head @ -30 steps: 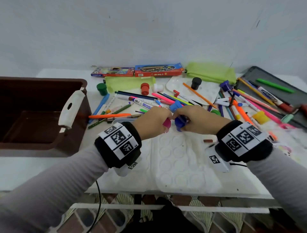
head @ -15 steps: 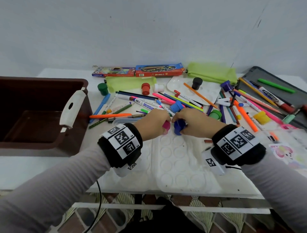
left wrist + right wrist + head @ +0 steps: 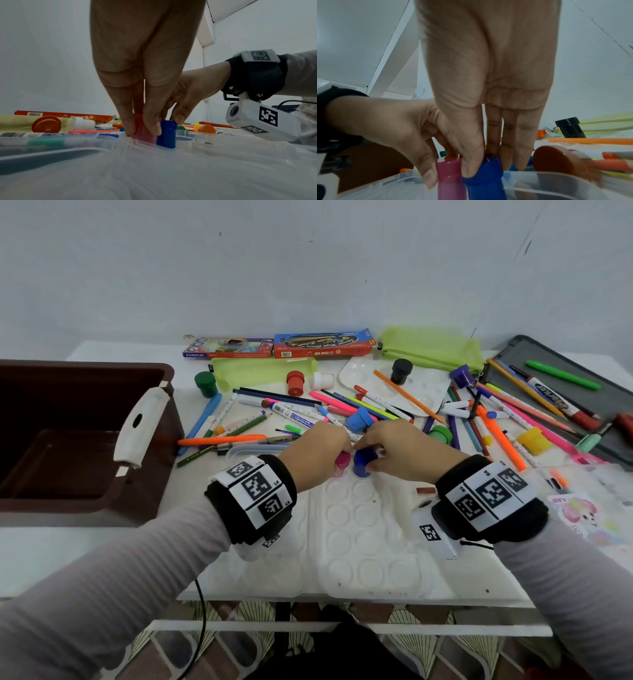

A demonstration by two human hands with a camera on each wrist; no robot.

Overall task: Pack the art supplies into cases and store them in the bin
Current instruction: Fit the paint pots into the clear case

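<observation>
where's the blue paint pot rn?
Head view, centre of the table: the blue paint pot stands upright at the far edge of the white palette tray, pinched by the right hand, right beside the pink pot held by the left hand.

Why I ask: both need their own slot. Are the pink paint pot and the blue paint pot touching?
Touching. The left wrist view shows the pink paint pot pressed against the blue paint pot, no gap between them.

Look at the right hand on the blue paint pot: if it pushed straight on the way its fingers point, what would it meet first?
Probably the light-blue pot lying just beyond the right hand; depth is uncertain.
</observation>
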